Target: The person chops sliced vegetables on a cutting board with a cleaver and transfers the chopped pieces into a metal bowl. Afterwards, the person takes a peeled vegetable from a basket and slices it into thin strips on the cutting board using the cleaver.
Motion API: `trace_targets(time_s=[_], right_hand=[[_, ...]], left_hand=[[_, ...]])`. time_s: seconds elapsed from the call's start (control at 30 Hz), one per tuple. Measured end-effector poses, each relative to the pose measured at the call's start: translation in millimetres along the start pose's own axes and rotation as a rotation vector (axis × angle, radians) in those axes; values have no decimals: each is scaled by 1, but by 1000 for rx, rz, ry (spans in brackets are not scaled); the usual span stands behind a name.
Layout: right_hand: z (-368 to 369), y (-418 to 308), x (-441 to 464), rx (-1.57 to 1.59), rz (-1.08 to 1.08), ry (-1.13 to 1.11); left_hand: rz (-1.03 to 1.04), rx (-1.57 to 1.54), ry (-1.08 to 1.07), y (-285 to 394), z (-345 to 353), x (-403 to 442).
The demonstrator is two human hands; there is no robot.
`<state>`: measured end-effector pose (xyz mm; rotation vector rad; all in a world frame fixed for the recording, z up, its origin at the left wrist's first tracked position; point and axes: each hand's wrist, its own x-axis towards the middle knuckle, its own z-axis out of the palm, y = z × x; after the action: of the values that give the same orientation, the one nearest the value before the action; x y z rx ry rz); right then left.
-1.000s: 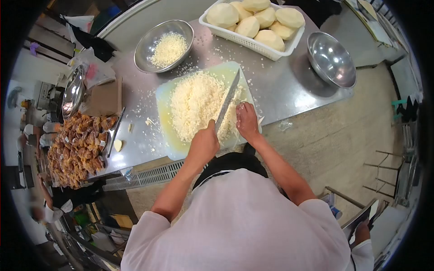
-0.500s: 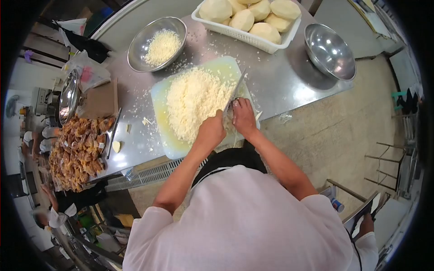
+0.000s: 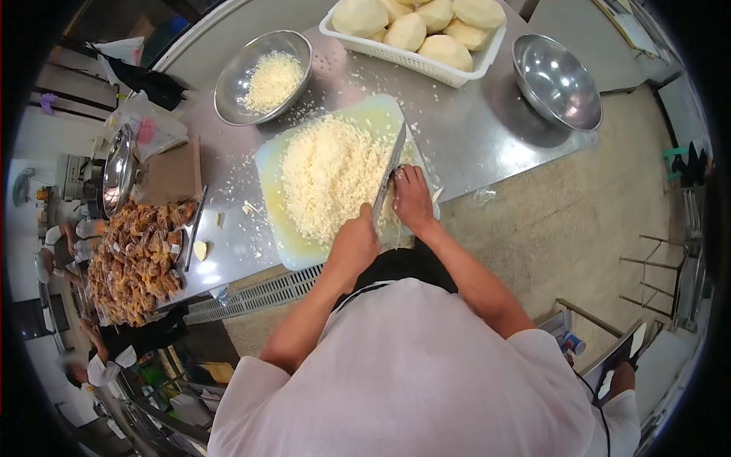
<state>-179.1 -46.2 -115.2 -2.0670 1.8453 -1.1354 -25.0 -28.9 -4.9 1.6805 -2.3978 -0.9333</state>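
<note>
My left hand [image 3: 355,245] is closed around the handle of a large kitchen knife [image 3: 391,169]. The blade points away from me, along the right side of a heap of finely chopped pale vegetable [image 3: 327,175]. My right hand [image 3: 413,199] rests close beside the blade's right face, its fingers curled down near the edge of the board. Whatever lies under those fingers is hidden. Beneath the heap is a whitish-green cutting board [image 3: 272,164], wet and strewn with bits.
A steel bowl [image 3: 228,95] with chopped bits stands back left. A white basket [image 3: 480,75] holds several peeled round vegetables; another steel bowl [image 3: 560,84] sits at right. Bagged brown food [image 3: 137,263] and a rod [image 3: 196,228] lie left. Other people [image 3: 99,369] stand beyond.
The knife has swung slightly, its blade now more upright in view, and my left hand has dropped a little toward me. My right hand stays nearly in place.
</note>
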Motion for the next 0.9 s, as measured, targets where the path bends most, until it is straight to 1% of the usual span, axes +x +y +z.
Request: trace_targets(time_s=[0.07,0.17,0.2,0.3,0.37,0.47,0.5,0.57,0.67,0.7,0.73,0.77,0.83,0.9], right_hand=[[-1,0,-1,5,-26,36],[-5,-1,1,42,7,-23],[-4,-1,1,48,3,-20],[-2,0,1,44,22,-17],[-4,-1,-1,42,-21,31],[-2,2,0,48,-8,-3],[-2,2,0,52,-12,-2],[-1,2,0,39,-17,-5],[-6,-2,-1,42,-20,26],[-5,-1,-3,40,-22,17],[-4,0,-2,41,-11,9],[-4,0,-1,45,-3,-1],[-4,-1,0,54,-11,6],[-1,0,0,58,6,19]], left_hand=[[36,-31,36,-15,26,17],[-9,-37,-15,7,-10,15],[-7,-22,3,9,-17,2],[-43,-53,12,3,-3,-13],[-47,-94,5,-7,18,4],[46,-73,67,-3,6,21],[43,-71,72,3,-3,12],[-31,-83,-4,10,-14,-11],[-6,-108,57,-8,29,6],[10,-114,91,-5,29,15],[50,-131,80,-5,23,25],[44,-138,88,-6,20,21],[11,-49,44,5,-4,11],[-6,-64,32,8,-1,-3]])
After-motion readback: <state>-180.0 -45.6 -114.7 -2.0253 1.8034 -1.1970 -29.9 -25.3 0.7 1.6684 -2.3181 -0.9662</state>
